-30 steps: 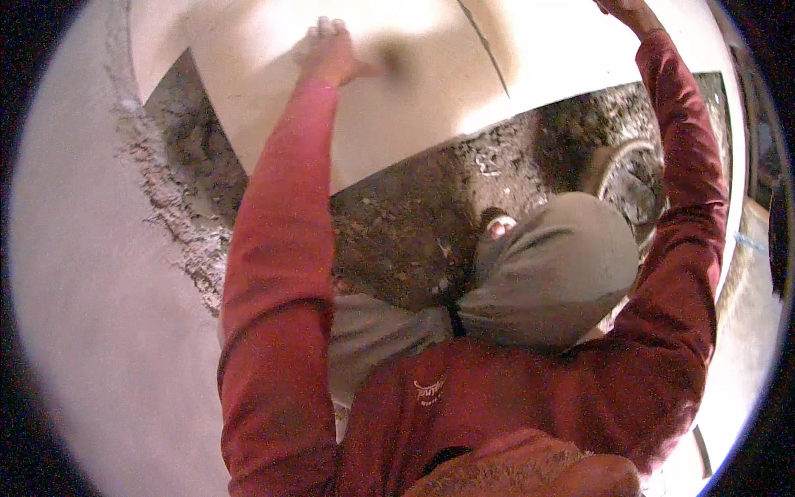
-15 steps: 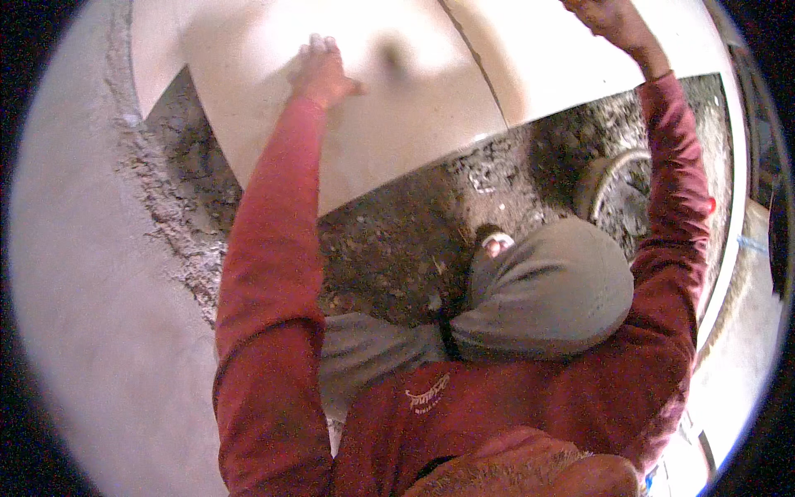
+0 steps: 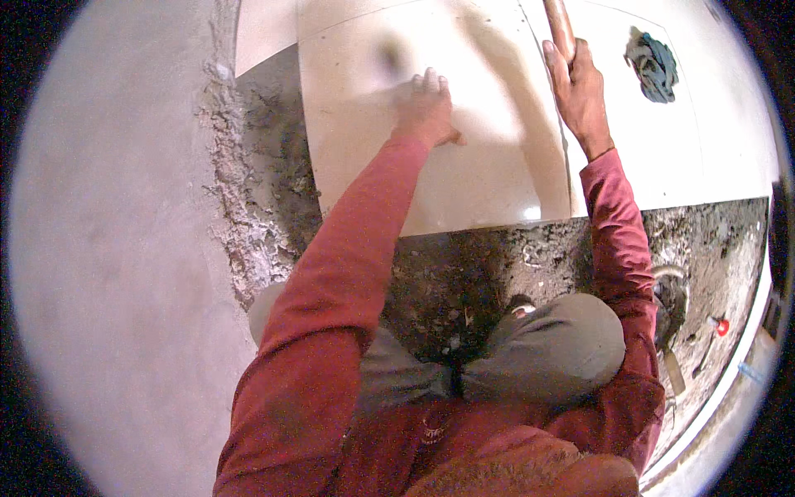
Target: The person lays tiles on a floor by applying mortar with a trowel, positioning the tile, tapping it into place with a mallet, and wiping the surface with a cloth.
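Head camera, the single view: the left hand (image 3: 428, 114) lies palm down with its fingers loosely spread, gripping nothing; it appears to rest on the pale slab (image 3: 489, 186), which spreads out beneath and around it. That flat palm probably props the leaning body or steadies the slab, since the arm reaches well forward. To its right, the right hand (image 3: 583, 103) is closed on the end of a tan, rounded handle (image 3: 560, 26), thumb on one side and fingers on the other, likely for firm control; the handle's far end leaves the top of the picture, so what it carries cannot be told. Just beside that hand runs a dark seam (image 3: 569, 186), with a second slab (image 3: 662, 161) beyond it. Farther right of the hand lies a crumpled cloth (image 3: 654, 68), perhaps put there within reach. Nearer the body than both hands is bare dirt (image 3: 447, 273), where the person seems to crouch, presumably keeping their weight off the slabs.
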The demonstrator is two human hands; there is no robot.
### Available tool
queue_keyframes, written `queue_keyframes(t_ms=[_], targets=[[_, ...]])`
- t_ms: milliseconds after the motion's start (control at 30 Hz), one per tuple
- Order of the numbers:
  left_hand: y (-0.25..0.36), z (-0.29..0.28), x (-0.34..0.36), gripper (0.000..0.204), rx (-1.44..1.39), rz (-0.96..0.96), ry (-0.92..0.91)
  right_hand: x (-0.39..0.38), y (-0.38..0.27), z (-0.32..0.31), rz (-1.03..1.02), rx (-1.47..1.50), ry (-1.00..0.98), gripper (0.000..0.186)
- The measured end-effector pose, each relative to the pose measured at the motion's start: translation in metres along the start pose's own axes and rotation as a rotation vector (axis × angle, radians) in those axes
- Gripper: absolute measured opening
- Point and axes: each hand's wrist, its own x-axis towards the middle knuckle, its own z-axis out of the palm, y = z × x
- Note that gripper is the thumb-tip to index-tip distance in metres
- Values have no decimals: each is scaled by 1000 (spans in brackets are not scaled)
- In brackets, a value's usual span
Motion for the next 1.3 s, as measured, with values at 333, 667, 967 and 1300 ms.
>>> queue_keyframes(t_ms=[333,667,967,1300], targets=[[7,-9,-12,123,-38,-32,-23,7,-3,12,211,-117,-127,48],[8,-11,-4,122,-45,-53,-43,-10,-9,24,60,-76,-99,46],[8,-9,-6,121,-58,-32,6,-1,-31,30,-15,-149,-207,48],[4,6,-3,124,1,-9,29,-85,-11,-24,160,-314,-239,33]])
